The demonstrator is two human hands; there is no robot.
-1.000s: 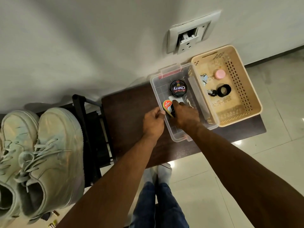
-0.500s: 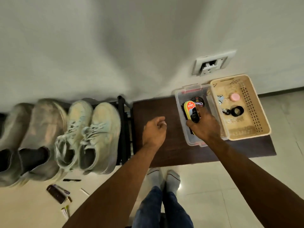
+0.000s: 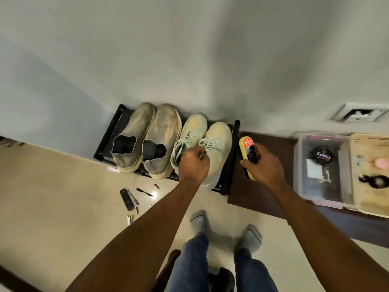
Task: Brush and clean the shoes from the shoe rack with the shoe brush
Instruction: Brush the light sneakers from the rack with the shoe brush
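Both bare forearms reach forward and down, the left hand [image 3: 194, 165] with fingers [image 3: 202, 158] curled, pinching, knuckles up, the right hand [image 3: 263, 165] wrapped in a grip, thumb [image 3: 245, 163] leftward.

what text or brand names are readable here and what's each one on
"KIWI" – white on the red end of the yellow shoe brush held in the right hand.
"Cherry" – on the round black polish tin in the clear box, seen upside down.
Smaller print on both is too blurred to read.
No readable text shows on the shoes or the wall socket.
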